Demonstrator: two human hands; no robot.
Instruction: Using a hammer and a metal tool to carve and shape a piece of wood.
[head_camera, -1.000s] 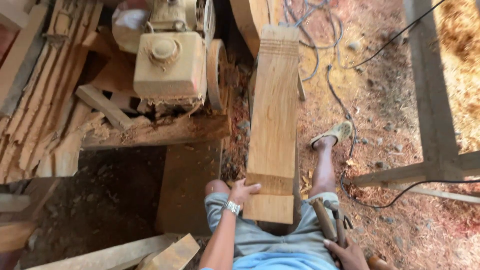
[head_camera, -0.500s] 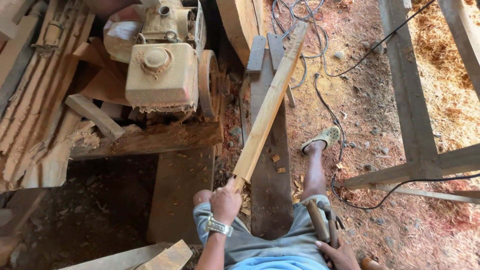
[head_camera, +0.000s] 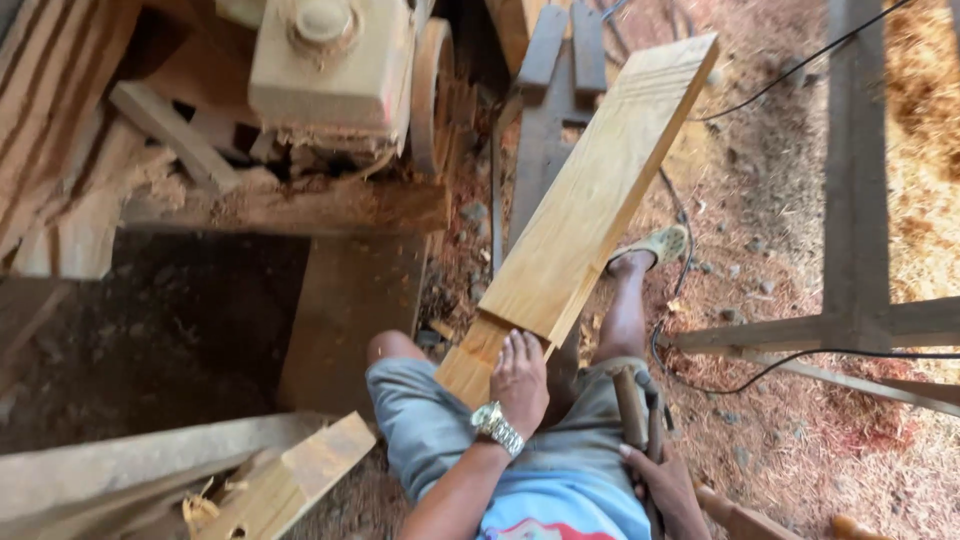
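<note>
1. Left hand: palm down on the near end of the plank, fingers together and laid flat across the wood; a metal wristwatch sits on the wrist.
2. Wooden plank: long, pale, freshly cut board. Its near end rests on the person's lap under the left hand; it runs up and to the right, far end raised over the sawdust-covered ground. A step is cut into the near end.
3. Right hand: low at the right thigh, fingers curled around the lower part of a dark-handled tool that lies along the leg; whether the grip is tight cannot be told.
4. Person: seated, grey shorts, right leg stretched out, foot in a pale sandal just beside the plank.
5. Engine: cream-coloured machine, top left, with a wheel on its right side, mounted on rough timbers.
6. Grey boards: two flat pieces beneath the plank's far end.
7. Black cable: runs over the ground at right, crossing a grey wooden frame.
8. Offcut block: pale wood, bottom left, resting on a grey beam.
</note>
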